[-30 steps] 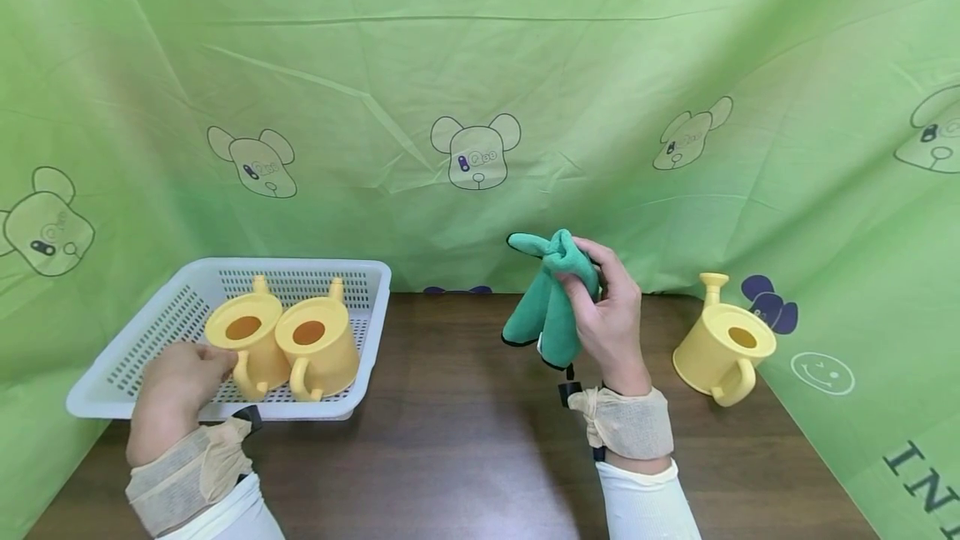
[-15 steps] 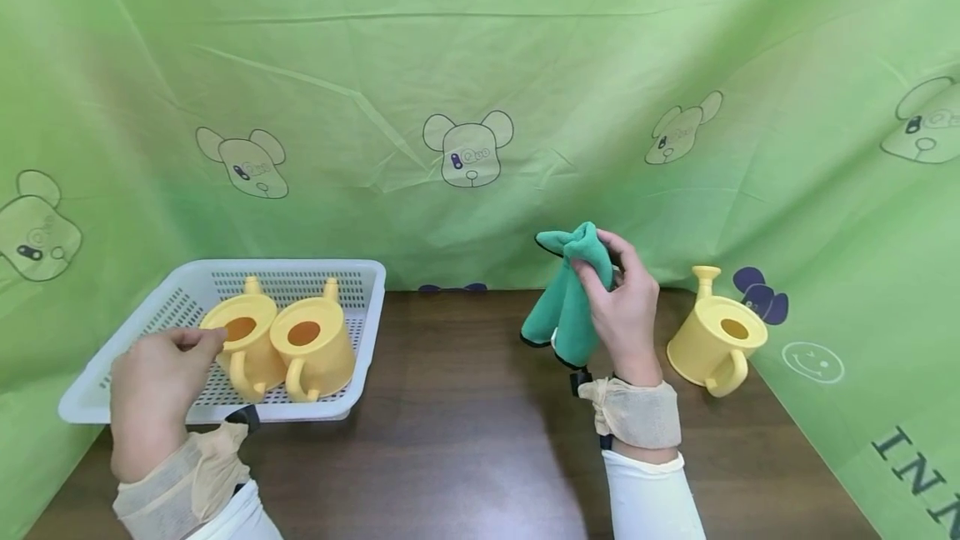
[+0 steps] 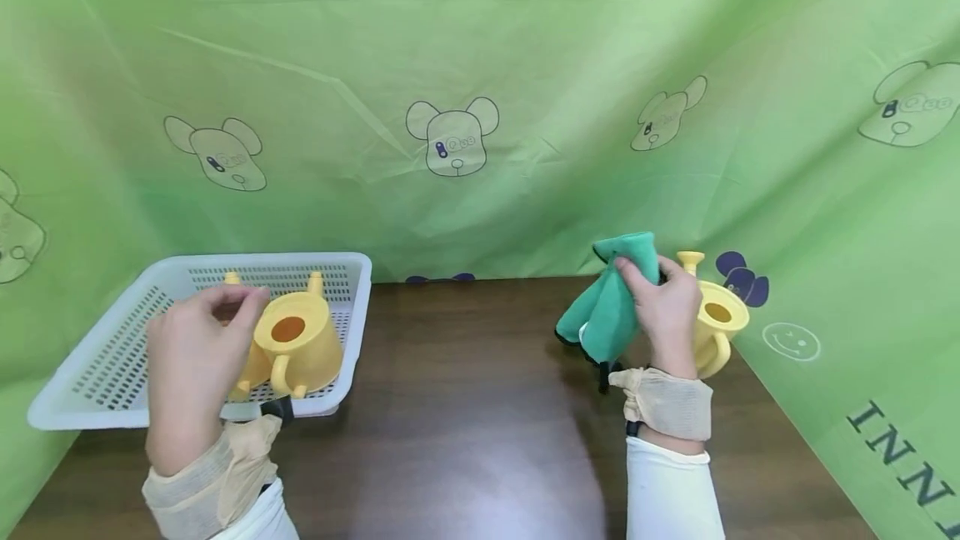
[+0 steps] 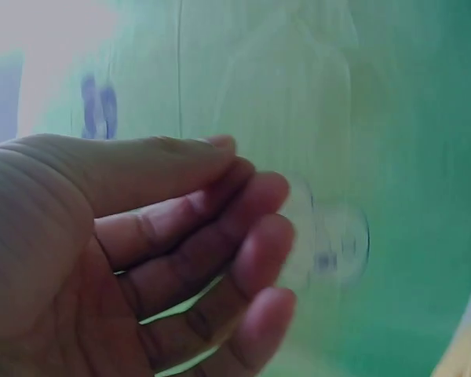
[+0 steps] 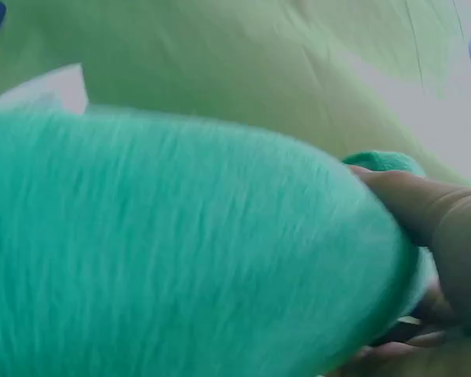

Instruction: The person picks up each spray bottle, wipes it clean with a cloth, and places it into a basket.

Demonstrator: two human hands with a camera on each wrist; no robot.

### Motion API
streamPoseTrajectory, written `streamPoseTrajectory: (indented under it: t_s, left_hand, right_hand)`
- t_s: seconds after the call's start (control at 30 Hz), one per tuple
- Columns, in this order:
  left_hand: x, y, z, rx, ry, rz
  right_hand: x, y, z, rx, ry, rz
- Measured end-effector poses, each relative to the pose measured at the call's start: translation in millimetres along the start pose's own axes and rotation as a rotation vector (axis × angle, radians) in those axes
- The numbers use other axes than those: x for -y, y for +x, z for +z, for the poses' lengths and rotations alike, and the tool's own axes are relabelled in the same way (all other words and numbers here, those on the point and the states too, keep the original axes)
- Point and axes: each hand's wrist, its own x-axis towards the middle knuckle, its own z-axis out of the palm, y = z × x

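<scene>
My right hand [image 3: 667,311] grips a green cloth [image 3: 611,311] with black edging, thumb on the near side; its folds hang down above the table's right half. In the right wrist view the cloth [image 5: 180,243] fills much of the picture. Just behind that hand stands a yellow watering can [image 3: 729,307], partly covered by it. My left hand [image 3: 198,348] is raised over a white basket [image 3: 82,417], fingers loosely bent and holding nothing. Inside the basket are two yellow watering cans: one [image 3: 307,357] in plain sight, the other [image 3: 257,369] mostly hidden behind the left hand.
The brown wooden table [image 3: 450,407] runs between the basket and the right-hand can. A green printed curtain [image 3: 450,48] hangs behind the table and along both sides.
My left hand has left the left can's handle area and risen, shifting right. The right hand has carried the cloth rightward, in front of the lone can. The head view has turned slightly right.
</scene>
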Motion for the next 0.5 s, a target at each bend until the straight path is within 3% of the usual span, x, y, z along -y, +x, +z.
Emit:
streamPoseTrajectory:
  t_s: [0.1, 0.23, 0.4, 0.5]
  left_hand:
    - [-20.9, -2.6, 10.6, -0.015, -0.049, 0.120]
    - [-43.1, -6.0, 31.6, -0.011, -0.093, 0.299]
    - [-66.0, -15.8, 68.2, -0.001, -0.122, 0.509]
    - [-82.3, -26.4, 95.5, 0.033, -0.123, 0.623]
  right_hand:
    - [-7.9, 3.5, -10.9, -0.197, 0.127, -0.043]
    - [-14.5, 6.3, -23.9, -0.426, 0.455, -0.152]
    - [0.1, -3.0, -46.3, -0.645, 0.793, -0.129]
    - [7.3, -9.9, -60.7, -0.809, 0.870, -0.107]
